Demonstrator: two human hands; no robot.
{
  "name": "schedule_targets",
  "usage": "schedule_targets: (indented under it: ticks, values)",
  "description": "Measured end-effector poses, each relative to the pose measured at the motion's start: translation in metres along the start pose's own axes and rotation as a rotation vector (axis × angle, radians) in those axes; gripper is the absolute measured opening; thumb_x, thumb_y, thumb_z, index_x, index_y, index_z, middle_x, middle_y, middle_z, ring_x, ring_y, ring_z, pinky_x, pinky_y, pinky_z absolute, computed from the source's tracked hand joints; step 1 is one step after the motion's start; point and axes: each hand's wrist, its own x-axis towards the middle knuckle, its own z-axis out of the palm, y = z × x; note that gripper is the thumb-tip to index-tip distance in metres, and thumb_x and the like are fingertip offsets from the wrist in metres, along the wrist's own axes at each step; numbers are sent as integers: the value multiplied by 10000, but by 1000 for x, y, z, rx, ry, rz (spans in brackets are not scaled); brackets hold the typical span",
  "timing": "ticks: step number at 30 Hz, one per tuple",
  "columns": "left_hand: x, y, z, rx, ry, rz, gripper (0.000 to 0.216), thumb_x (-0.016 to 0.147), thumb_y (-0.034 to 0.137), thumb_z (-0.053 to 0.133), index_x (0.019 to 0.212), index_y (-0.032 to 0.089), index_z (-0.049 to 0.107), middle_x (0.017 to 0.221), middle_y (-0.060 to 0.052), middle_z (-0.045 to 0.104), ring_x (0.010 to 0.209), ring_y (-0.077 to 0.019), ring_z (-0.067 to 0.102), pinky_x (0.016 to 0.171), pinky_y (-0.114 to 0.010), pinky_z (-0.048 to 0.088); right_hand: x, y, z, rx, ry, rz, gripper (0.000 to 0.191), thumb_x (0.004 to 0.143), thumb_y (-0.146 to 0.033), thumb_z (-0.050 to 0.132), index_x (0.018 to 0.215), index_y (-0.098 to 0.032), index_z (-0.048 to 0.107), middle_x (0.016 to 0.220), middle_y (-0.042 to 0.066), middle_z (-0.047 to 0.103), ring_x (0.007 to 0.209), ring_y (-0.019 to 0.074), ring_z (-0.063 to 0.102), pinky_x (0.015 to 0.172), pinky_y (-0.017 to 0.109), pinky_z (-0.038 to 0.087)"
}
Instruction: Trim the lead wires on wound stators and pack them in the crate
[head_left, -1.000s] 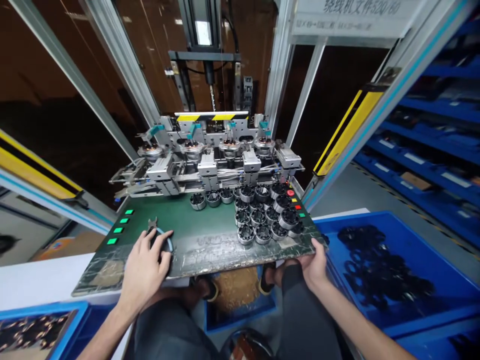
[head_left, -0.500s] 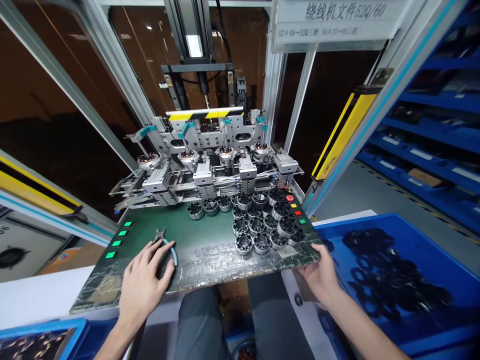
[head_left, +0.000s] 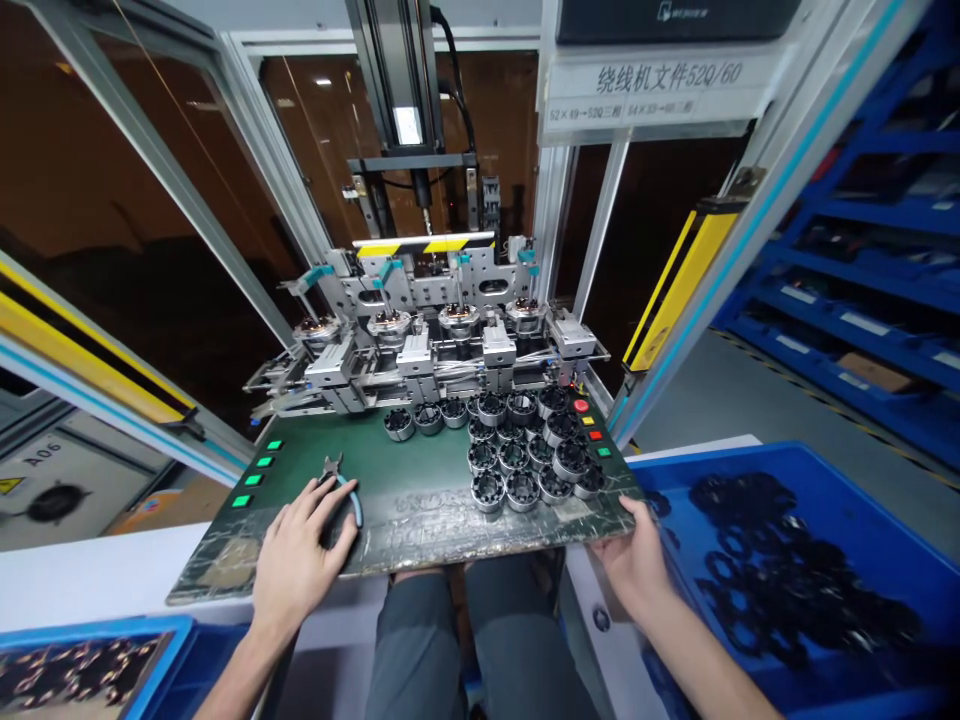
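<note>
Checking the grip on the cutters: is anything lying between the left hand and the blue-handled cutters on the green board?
Nothing visible does. The left hand already lies on the blue-handled cutters, covering most of the handles; only the jaws and one handle show on the green board.

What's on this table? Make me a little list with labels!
Left hand: resting on the cutters
Right hand: gripping the green board's right front edge
Metal rings: clustered on the board's right side
Buttons: green row, left edge
Machine: behind the board
Blue bin: right, holding black rings
</note>
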Motion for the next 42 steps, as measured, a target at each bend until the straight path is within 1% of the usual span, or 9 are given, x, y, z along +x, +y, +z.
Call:
schedule_targets:
  ticks: [5, 9, 12, 16, 21, 25, 33, 38, 42]
  values:
    - [-4, 4, -5, -16, 115, 29, 446, 1110, 490, 540, 1434, 279, 764, 1564, -124, 749, 1507, -391, 674, 1228, -574, 553, 3, 2, -5, -18, -26, -17, 337, 804, -396, 871, 1082, -243, 753, 1010, -4, 863, 712, 182, 722, 537, 268, 535]
    - [-17, 6, -5, -53, 195, 106, 280, 1093, 375, 574, 1231, 321, 812, 1282, -56, 833, 1168, -306, 782, 1023, -460, 607, 6, 5, -7, -17, -39, -28, 356, 801, -407, 883, 1092, -244, 757, 1000, -5, 867, 713, 188, 734, 536, 270, 530]
    - [-28, 2, 1, -50, 207, 187, 254, 1066, 304, 596, 1176, 335, 823, 1148, -22, 852, 1059, -274, 789, 952, -427, 608, 7, 8, -8, -9, -32, -31, 374, 786, -406, 893, 1101, -247, 767, 1030, -9, 875, 739, 186, 755, 560, 265, 559]
    - [-38, -6, 11, -46, 261, 291, 335, 1046, 241, 603, 1290, 340, 811, 1215, -19, 865, 1028, -265, 793, 971, -435, 607, 8, 12, -6, -9, -17, -61, 397, 771, -415, 898, 1110, -246, 776, 1008, -15, 878, 717, 182, 751, 532, 254, 535]
    - [-42, -14, 17, -64, 251, 352, 358, 1036, 214, 618, 1310, 349, 804, 1257, -18, 866, 1049, -270, 795, 981, -439, 610, 12, 18, -7, -32, 2, -123, 464, 785, -492, 870, 1163, -233, 799, 1047, 8, 888, 815, 233, 797, 656, 322, 622]
    - [-44, -19, 18, -49, 261, 457, 371, 1033, 208, 634, 1348, 328, 791, 1282, -35, 863, 1067, -271, 796, 981, -425, 603, 18, 21, -12, -63, -3, -157, 539, 786, -544, 866, 1214, -221, 810, 1088, 27, 890, 914, 261, 817, 683, 334, 621]
    - [-41, -10, 15, -62, 384, 564, 285, 1101, 170, 612, 1329, 237, 770, 1252, -53, 858, 1031, -238, 755, 970, -390, 573, 13, 20, -8, -117, 32, -228, 544, 772, -570, 850, 1188, -225, 783, 1007, 17, 876, 917, 288, 831, 856, 430, 670]
    - [-40, -7, 15, -70, 404, 564, 263, 1110, 164, 610, 1303, 217, 781, 1240, -63, 856, 1014, -238, 735, 955, -387, 563, 7, 20, -2, -169, 39, -263, 514, 794, -621, 807, 1149, -257, 727, 952, -21, 841, 837, 226, 796, 740, 343, 635]
    - [-41, -3, 15, -100, 415, 528, 254, 1103, 163, 619, 1286, 226, 784, 1235, -56, 862, 991, -232, 737, 940, -384, 559, -46, 73, -16, -285, -14, -237, 570, 873, -812, 698, 1055, -272, 694, 689, -76, 666, 518, 153, 580, 519, 269, 504]
